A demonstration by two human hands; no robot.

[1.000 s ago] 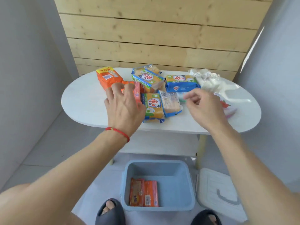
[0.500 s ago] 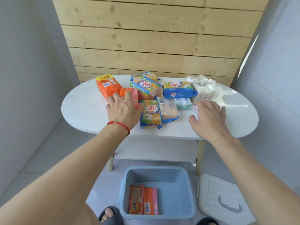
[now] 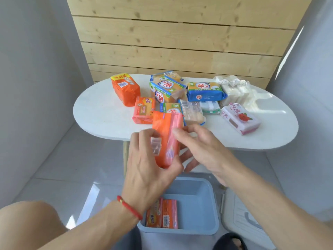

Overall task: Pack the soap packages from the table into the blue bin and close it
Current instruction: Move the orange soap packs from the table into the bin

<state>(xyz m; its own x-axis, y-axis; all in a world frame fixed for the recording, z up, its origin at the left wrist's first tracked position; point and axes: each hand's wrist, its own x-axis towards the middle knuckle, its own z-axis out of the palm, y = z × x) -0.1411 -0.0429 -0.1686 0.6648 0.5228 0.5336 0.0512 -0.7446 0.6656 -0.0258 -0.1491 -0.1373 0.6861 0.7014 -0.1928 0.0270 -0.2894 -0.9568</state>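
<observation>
Head view: orange soap pack lifted off the table, bin waiting below

An orange soap package (image 3: 166,139) is up in the air in front of the table's near edge, directly above the blue bin (image 3: 196,210). The left hand (image 3: 153,170) grips it from below, fingers and thumb curled round its lower end. The right hand (image 3: 200,150) is at its right side with fingers loosely spread; whether it actually touches the pack I cannot tell. Two orange packs (image 3: 162,213) already lie at the bin's left side. This looks like the carrying step, with lowering the pack in beside those two as the likely next move (there is room to the right). Many packages remain on the white table (image 3: 100,112), and the lid (image 3: 248,222) lies on the floor to the bin's right.
</observation>
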